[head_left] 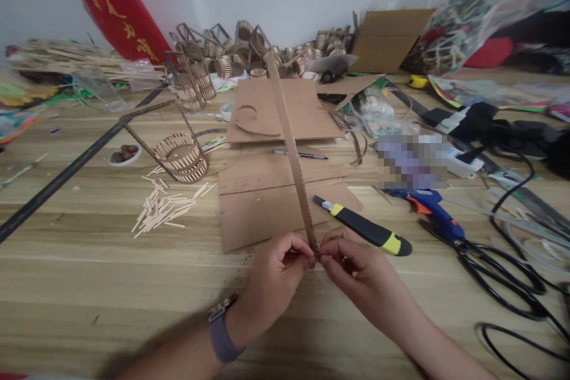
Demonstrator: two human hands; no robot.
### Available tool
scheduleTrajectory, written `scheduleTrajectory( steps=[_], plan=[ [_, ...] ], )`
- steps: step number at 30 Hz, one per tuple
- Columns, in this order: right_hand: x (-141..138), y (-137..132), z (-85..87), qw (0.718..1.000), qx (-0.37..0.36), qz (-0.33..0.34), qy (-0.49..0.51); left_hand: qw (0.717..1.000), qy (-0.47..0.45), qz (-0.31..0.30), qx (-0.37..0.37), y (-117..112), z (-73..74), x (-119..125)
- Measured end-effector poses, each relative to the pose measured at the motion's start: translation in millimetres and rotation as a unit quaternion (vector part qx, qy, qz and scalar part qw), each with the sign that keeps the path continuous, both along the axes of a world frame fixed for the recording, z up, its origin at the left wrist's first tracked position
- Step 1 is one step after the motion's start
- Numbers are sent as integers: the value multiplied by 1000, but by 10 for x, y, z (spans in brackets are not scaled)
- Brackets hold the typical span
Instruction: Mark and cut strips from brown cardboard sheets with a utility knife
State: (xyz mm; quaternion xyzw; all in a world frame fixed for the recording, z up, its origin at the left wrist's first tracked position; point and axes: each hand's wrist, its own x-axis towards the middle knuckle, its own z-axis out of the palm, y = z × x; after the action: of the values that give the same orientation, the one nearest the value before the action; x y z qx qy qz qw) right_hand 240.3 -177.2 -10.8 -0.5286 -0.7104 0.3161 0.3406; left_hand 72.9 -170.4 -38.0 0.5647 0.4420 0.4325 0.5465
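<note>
Cardboard strip (285,119) in fingers (342,247), ridged edge (304,199) near cutter (367,228)

Far beyond the grip and to its left, a red bag (116,10) bears gold Chinese characters (129,29); one resembles 力, the others are unclear.

Strip (295,160) end hidden btwn fingers (336,246), purplish obj (412,161) blurred

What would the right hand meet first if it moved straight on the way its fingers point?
The right hand, pinching the cardboard strip, would probably meet the left hand first; the exact depth gap is unclear.
</note>
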Motion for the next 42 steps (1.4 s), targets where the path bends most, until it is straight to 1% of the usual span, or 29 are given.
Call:
scheduleTrajectory(
  steps=[3, 8, 19, 23, 28, 32, 38, 42],
  plan=[
    [-12, -5, -26, 1000, 21, -3, 2, 1000, 4, 4, -7, -1, -3, 1],
    [-18, -4, -29, 999, 43, 8, 5, 999, -19, 7, -42, 12, -21, 4],
    [0, 12, -61, 999, 34, 28, -4, 999, -5, 12, -39, 11, 3, -3],
    [-1, 11, -77, 999, 20, 36, -9, 999, 0, 10, -48, 14, 14, -1],
    [-10, 16, -68, 999, 34, 39, 10, 997, -31, 0, -74, 20, -6, 1],
    [-5, 33, -50, 999, 9, 47, 12, 993, -58, -5, -105, 37, -24, 3],
    [4, 55, -21, 998, -38, 55, 12, 985, -86, -23, -149, 73, -7, 12],
    [11, 77, 1, 996, -65, 60, 21, 981, -88, -31, -170, 81, -4, 6]
  ],
)
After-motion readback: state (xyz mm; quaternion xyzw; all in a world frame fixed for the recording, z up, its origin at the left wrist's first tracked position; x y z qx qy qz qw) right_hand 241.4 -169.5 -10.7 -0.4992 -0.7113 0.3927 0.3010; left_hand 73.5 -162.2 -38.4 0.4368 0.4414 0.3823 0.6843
